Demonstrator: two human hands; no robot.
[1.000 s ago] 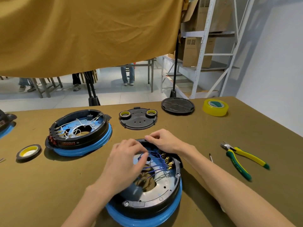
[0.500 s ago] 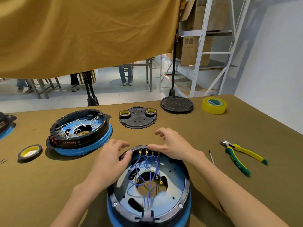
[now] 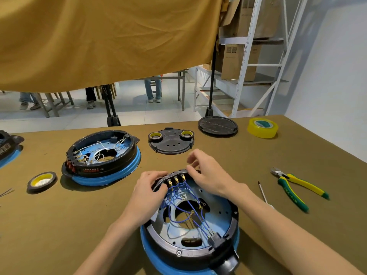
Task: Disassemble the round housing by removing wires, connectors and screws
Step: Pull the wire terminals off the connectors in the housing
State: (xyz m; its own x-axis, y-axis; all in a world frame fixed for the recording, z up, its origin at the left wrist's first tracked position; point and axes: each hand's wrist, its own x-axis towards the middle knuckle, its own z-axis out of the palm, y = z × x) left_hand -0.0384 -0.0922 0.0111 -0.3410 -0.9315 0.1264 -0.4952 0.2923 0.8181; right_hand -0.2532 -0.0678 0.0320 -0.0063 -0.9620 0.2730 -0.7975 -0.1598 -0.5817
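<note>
- Directly beneath both hands, a round housing sits on the desk: a black plastic ring on a glossy blue rim, with a pale blue perforated floor inside.
- Thin blue wires loop across that floor, running from a row of small brass connectors at the far wall to a black block at the near wall.
- Left hand grips the far-left wall of the housing, fingers curled over the rim just beside the connectors.
- Right hand rests on the far-right rim, thumb and lower fingers touching the wall by the connectors, upper fingers lifted and blurred; whether it pinches anything I cannot tell.
- Well left of the left hand stands a second, similar housing with white wires, and a flat roll of black tape with a yellow core.
- Beyond the hands lie a black round lid carrying two small tape rolls, a ribbed black disc, and a translucent yellow tape roll.
- Right of the right hand lie a thin screwdriver and yellow-and-green-handled pliers.
</note>
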